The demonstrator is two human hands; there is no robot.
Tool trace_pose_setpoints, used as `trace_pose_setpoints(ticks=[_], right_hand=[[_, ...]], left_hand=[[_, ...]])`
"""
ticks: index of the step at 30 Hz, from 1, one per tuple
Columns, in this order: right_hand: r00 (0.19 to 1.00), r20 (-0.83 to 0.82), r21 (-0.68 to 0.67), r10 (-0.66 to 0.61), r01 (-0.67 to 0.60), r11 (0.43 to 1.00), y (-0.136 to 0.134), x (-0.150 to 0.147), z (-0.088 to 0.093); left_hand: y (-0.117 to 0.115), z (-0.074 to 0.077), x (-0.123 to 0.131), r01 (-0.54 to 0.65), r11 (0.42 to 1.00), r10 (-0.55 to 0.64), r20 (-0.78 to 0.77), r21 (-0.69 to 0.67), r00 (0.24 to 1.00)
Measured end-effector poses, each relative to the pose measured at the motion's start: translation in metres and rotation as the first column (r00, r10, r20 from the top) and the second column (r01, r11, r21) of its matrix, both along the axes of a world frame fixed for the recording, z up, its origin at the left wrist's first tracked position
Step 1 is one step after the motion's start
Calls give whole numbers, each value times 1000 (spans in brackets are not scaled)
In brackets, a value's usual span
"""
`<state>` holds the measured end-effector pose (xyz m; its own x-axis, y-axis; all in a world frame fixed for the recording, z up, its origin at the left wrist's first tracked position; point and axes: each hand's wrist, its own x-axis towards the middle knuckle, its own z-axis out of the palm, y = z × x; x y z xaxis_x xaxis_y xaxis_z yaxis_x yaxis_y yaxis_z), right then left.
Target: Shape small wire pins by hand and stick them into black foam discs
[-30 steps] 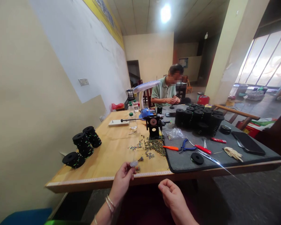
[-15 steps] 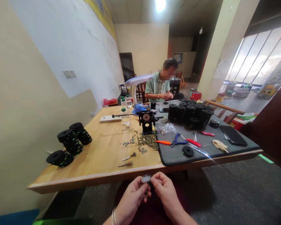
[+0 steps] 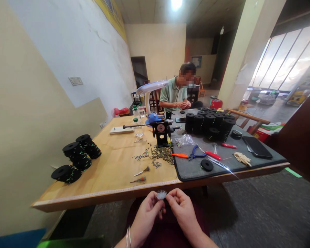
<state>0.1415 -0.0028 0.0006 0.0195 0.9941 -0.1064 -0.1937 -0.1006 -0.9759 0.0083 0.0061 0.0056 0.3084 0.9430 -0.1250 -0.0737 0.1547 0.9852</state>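
Note:
In front of the table edge, low in the head view, my left hand [image 3: 149,210] pinches a small bundle with a whitish, see-through tuft [image 3: 161,195] fanning out at its top. My right hand [image 3: 182,208] has thumb and forefinger pressed together at the tuft's right edge; whatever lies between those fingertips is too small to name. On the wood beyond my hands lie two similar brush-like bundles, a grey one [image 3: 142,171] and one with an orange band [image 3: 138,179].
A heap of small beads [image 3: 163,154] lies before a black hand-cranked winder [image 3: 161,132]. Black spools stand at left [image 3: 76,155] and back right [image 3: 209,122]. Blue-handled pliers [image 3: 196,153], scissors [image 3: 219,163] and a glove [image 3: 242,158] lie on the grey mat [image 3: 186,172]. A co-worker [image 3: 174,93] sits opposite.
Hardly anything differs. Both my hands stay at the tuft, with my left fingers slightly shifted. The whole view has moved by a small amount.

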Motion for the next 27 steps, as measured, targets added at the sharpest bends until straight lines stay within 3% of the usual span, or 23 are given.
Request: trace_pose_setpoints(ticks=[4,9,18,27], right_hand=[[1000,27,23,9,-10,1000,-1,-1,2],[995,100,49,-8,3,999,2,0,-9],[999,42,-11,27,-27,1000,3,0,-13],[995,-50,-145,90,-96,985,-2,2,-11]], left_hand=[[0,-1,0,-2,999,3,-32,42,999],[-2,-3,1,-14,998,16,-24,56,1000],[-4,5,1,27,972,10,156,-234,988],[1,-2,2,-42,932,122,203,-360,971]])
